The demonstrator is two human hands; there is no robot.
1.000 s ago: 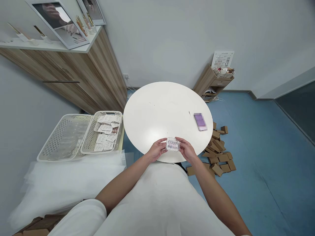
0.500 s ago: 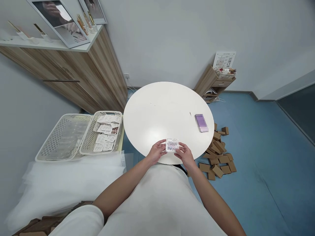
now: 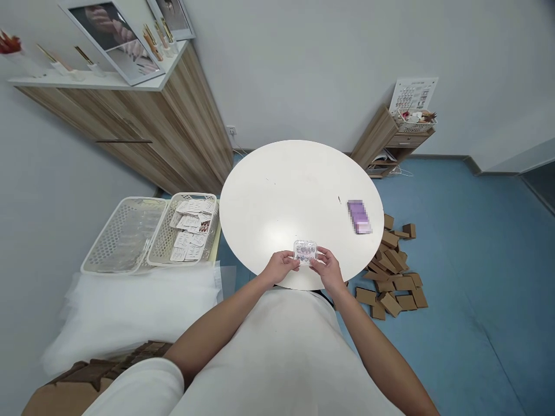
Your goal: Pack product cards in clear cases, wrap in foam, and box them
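Observation:
A small clear plastic case (image 3: 305,251) with two rows of what look like press-on nails is held over the near edge of the round white table (image 3: 260,202). Its left side is gripped by my left hand (image 3: 278,267), with the thumb at the lower left corner. My right hand (image 3: 328,270) grips the right side, thumb at the lower right corner and fingers along the edge. Whether the case touches the tabletop I cannot tell. A pixelated purple thing (image 3: 359,217) lies on the table's right, beside a tiny dark object (image 3: 339,200).
On the left stand a white basket of printed cards (image 3: 152,254) and a basket of clear plastic pieces (image 3: 93,263). White packing sheets (image 3: 143,306) lie nearer me. Small brown boxes (image 3: 403,283) are heaped on the floor at right. A wooden cabinet (image 3: 199,115) stands back left.
My left thumb has moved onto the case's lower left corner, and the case appears tilted differently. The whole view has shifted slightly with my head.

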